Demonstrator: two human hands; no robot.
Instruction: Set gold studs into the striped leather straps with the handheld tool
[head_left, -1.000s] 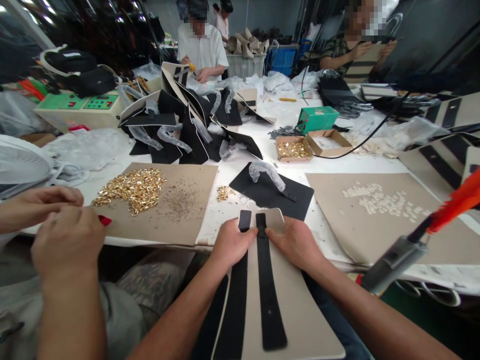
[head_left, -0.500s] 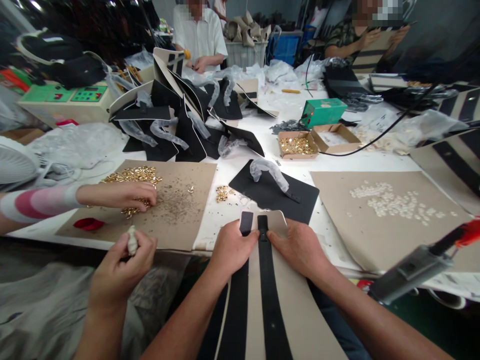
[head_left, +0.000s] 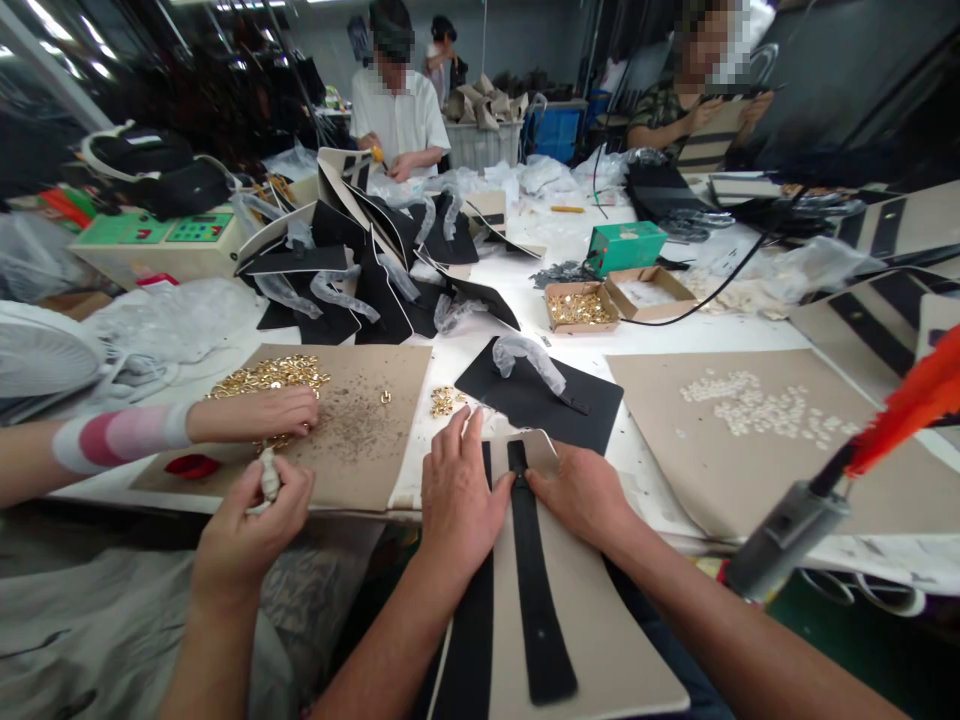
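Observation:
A beige bag panel [head_left: 600, 610] with black strips lies tilted in front of me, its far end near the table edge. My right hand [head_left: 592, 492] grips its right edge, thumb pressed on the middle black strip [head_left: 538, 590] close to a small stud. My left hand [head_left: 461, 490] rests over the left edge with fingers stretched out, its thumb touching the same strip. Just beyond lies a black panel [head_left: 536, 400] with a plastic-wrapped handle [head_left: 529, 358].
At left, a co-worker's hands [head_left: 251, 500] work by a brown sheet [head_left: 367, 450] with gold fittings [head_left: 270, 375]. White rings [head_left: 757, 405] lie on the right sheet [head_left: 675, 460]. A grey tool with an orange tassel [head_left: 787, 535] stands at the right. Black panels [head_left: 345, 260] pile up behind.
My left hand's fingers have lifted off their curled grip and stretched out forward. The panel's near end has come up into view. My view has tilted up slightly.

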